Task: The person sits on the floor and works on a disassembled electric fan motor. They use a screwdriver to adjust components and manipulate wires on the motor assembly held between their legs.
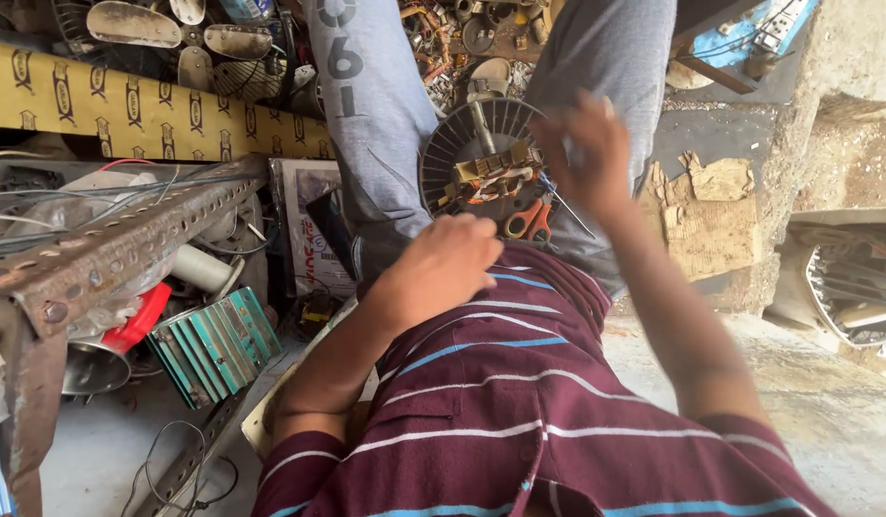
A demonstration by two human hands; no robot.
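Note:
A round ribbed fan motor housing (467, 144) with copper windings and yellow wiring rests between my knees on grey trousers. My left hand (443, 263) sits closed at its near edge, back of the hand toward the camera; what it grips is hidden. My right hand (582, 153) is blurred over the motor's right side, fingers pinched on a thin blue-handled tool (563, 206) that points down right. Orange-handled pliers (527, 220) lie at the motor's lower edge, between the two hands.
A rusty perforated angle-iron frame (108, 249) stands at the left, with wires, a green finned part (213, 345) and a red cap under it. A yellow patterned strip (136, 110) and fan blades lie beyond. Cardboard scraps (702, 225) lie on the concrete floor at right.

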